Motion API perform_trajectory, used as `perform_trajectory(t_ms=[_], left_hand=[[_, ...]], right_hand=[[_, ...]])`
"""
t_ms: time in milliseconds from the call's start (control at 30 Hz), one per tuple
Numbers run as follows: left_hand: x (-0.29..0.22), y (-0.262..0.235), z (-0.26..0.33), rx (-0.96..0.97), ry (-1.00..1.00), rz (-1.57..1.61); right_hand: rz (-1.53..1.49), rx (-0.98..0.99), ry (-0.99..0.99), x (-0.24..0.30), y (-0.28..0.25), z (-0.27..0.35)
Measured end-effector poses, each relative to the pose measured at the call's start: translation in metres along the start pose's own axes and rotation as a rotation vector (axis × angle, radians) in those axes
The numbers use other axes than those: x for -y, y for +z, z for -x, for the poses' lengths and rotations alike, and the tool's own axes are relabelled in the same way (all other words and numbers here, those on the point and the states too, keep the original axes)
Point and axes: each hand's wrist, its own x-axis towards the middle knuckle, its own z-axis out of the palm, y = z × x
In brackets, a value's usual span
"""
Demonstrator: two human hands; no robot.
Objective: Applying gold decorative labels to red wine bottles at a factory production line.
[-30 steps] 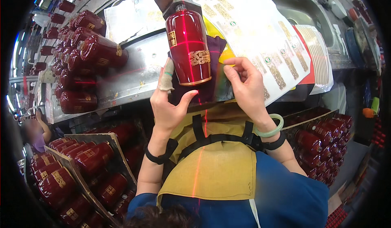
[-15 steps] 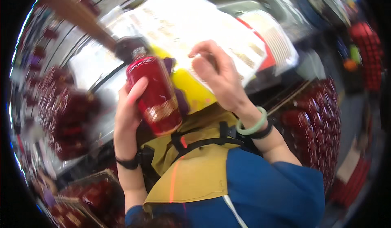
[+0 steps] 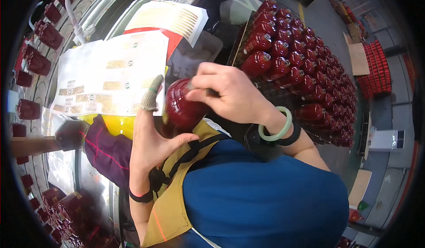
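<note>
A dark red glass bottle (image 3: 179,104) tilts in front of my apron, with its neck end to the right. My right hand (image 3: 234,91) closes its fingers around that neck end, and its grip hides the neck. Left of the bottle is my left hand (image 3: 148,144), its thumb spread wide and its fingers stretched upward. A knitted finger cover (image 3: 149,98) sits on one of its fingertips. Just beyond lie white printed sheets (image 3: 95,82) with pale gold labels, over a yellow sheet (image 3: 120,125). A purple cloth (image 3: 105,148) lies beside my left wrist.
Many similar red bottles (image 3: 303,77) stand packed in rows on my right. More bottles (image 3: 73,212) are at the lower left and along a conveyor (image 3: 33,159). A metal sink (image 3: 137,2) lies at the far left, and red crates (image 3: 376,68) are stacked far right.
The view has swung to the right. My left hand has let go of the bottle, which my right hand now holds by its neck end. The bottle has moved toward the stacked rows.
</note>
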Motion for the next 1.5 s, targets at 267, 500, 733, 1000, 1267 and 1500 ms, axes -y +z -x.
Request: perform_trajectory(t_ms=[267, 500, 733, 1000, 1267, 1500], left_hand=[[0.005, -0.013, 0.012, -0.220, -0.154, 0.113], [0.007, -0.012, 0.019, -0.196, -0.131, 0.060], [-0.002, -0.028, 0.026, -0.256, -0.182, -0.052], [-0.021, -0.109, 0.048, -0.476, -0.086, -0.018], [-0.064, -0.309, 0.157, -1.313, -0.236, -0.411], [-0.045, -0.473, 0.333, -1.261, -1.213, -1.165]], right_hand=[[0.553, -0.424, 0.497, -0.095, -0.022, 0.103], [0.774, -0.440, 0.599, -0.148, -0.010, 0.132], [0.790, -0.239, 0.676, -0.116, -0.025, 0.090], [0.568, -0.285, 0.217, -0.072, -0.009, 0.018], [0.033, 0.066, -0.294, 0.015, 0.111, -0.106], [-0.092, 0.192, -0.437, 0.070, 0.153, -0.131]])
